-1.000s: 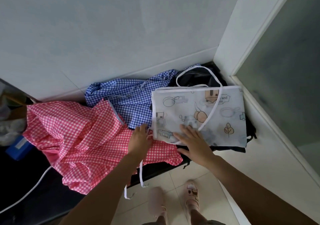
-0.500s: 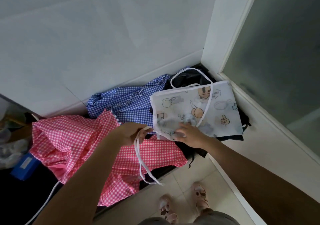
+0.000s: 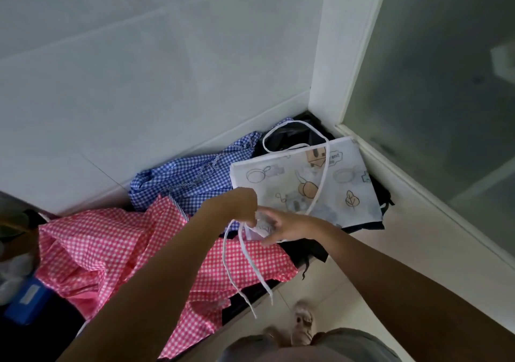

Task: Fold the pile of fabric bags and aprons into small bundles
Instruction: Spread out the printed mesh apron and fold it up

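A white printed apron (image 3: 303, 183) with cartoon pictures lies flat at the right of the pile, its neck loop (image 3: 295, 136) curled over black fabric (image 3: 295, 134). My left hand (image 3: 239, 205) grips the apron's white tie strings (image 3: 242, 261), which hang down in two strands toward the floor. My right hand (image 3: 281, 225) holds the apron's near left corner, fingers curled on the cloth. A pink checked apron (image 3: 117, 250) spreads out at the left, and a blue checked one (image 3: 189, 177) lies crumpled behind it.
The pile sits on a dark low surface (image 3: 250, 306) in a corner, with a white tiled wall (image 3: 139, 69) behind and a frosted glass panel (image 3: 446, 69) at the right. A blue box (image 3: 28, 300) lies at the far left. My feet (image 3: 301, 325) stand on pale floor tiles.
My left hand picked up the white tie strings and lifted them over the pink apron. My right hand slid from pressing the apron flat to holding its near corner.
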A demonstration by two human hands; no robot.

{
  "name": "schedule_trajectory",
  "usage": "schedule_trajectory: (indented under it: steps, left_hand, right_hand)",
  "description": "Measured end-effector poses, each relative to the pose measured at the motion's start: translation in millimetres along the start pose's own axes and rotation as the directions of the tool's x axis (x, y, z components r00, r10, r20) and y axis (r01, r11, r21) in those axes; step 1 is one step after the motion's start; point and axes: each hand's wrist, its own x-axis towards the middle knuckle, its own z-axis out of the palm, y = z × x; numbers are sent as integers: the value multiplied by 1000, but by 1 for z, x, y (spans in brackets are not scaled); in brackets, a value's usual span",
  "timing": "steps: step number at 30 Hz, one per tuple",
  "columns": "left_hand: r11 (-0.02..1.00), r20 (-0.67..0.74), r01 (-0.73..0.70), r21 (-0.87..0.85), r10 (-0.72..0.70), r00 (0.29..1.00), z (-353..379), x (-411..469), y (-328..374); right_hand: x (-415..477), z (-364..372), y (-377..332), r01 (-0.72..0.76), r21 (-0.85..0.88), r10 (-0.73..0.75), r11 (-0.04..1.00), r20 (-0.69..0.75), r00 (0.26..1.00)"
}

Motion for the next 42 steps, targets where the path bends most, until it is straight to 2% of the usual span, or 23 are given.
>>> schedule_trajectory:
  steps: [1, 3, 5, 7, 8, 10, 12, 13, 16, 19, 20, 21, 22, 23, 25, 27, 28, 30, 33, 37, 39, 40, 42]
  left_hand:
    - [997, -32, -7, 80, 10, 999, -5, 0, -1]
    - [994, -98, -2, 106, 12, 995, -14, 5, -3]
    - [999, -112, -11, -33, 8, 994, -22, 15, -2]
    - [949, -72, 77, -307, -103, 992, -25, 30, -2]
    - [856, -6, 137, -499, -162, 987, -23, 39, -4]
    - [522, 180, 250, -815, -182, 967, -13, 55, -12]
    - [178, 315, 339, -924, -147, 938, 4, 64, -21]
    - [53, 352, 361, -931, -132, 927, 14, 68, -24]
    - [-209, 377, 354, -912, -81, 923, 33, 70, -30]
    - [-328, 347, 315, -890, -40, 937, 41, 73, -33]
    - [-330, 347, 314, -890, -45, 937, 42, 72, -35]
    - [-301, 357, 322, -897, -66, 932, 42, 71, -36]
    - [-216, 374, 344, -914, -120, 920, 44, 69, -37]
    - [-88, 383, 372, -924, -189, 904, 45, 66, -39]
    - [113, 377, 422, -900, -284, 881, 53, 62, -41]
    - [156, 387, 441, -884, -285, 877, 59, 61, -41]
    - [148, 394, 446, -883, -285, 874, 61, 61, -41]
    - [148, 394, 450, -881, -297, 870, 64, 63, -39]
    - [167, 388, 452, -876, -310, 868, 63, 64, -36]
    - [119, 386, 432, -894, -284, 878, 63, 61, -34]
    - [85, 372, 407, -909, -270, 888, 63, 57, -33]
    - [75, 359, 394, -916, -285, 889, 65, 57, -32]
    - [62, 324, 369, -927, -361, 874, 68, 56, -30]
  right_hand:
    - [3, -1, 2, -12, -5, 12, 1000, 32, 999]
    - [6, -9, 4, -26, 37, 26, 999, 23, 999]
    - [9, -19, 10, -29, 103, 27, 994, 25, 999]
    - [13, -23, 16, -44, 330, 23, 943, 68, 997]
    - [15, -23, 19, -71, 469, 48, 880, 61, 997]
    - [19, -19, 22, -96, 683, 136, 724, -4, 991]
    - [20, -14, 22, -86, 813, 185, 576, -27, 982]
    - [19, -12, 22, -74, 861, 186, 503, -24, 982]
    - [15, -6, 17, -57, 932, 138, 358, 7, 990]
    - [14, -3, 4, -64, 957, 155, 283, 20, 988]
    - [15, -5, 0, -89, 962, 177, 256, 44, 983]
    - [14, -10, -3, -126, 950, 214, 286, 65, 975]
    - [13, -16, -3, -185, 901, 264, 392, 83, 961]
    - [9, -25, -3, -230, 811, 294, 538, 75, 953]
    - [-4, -42, -4, -229, 565, 254, 793, 35, 967]
    - [-19, -58, -11, -170, 239, 177, 956, -7, 984]
    - [-24, -66, -16, -141, 41, 142, 989, -38, 989]
    - [-27, -83, -24, -87, -287, 87, 954, -13, 996]
    - [-31, -106, -40, -40, -580, 115, 813, 93, 989]
    - [-26, -122, -64, -19, -771, 56, 636, 21, 998]
    - [-17, -123, -71, 0, -853, -79, 522, -48, 996]
    - [-11, -122, -72, 42, -847, -188, 530, -69, 980]
    - [1, -118, -71, 176, -714, -401, 677, -157, 903]
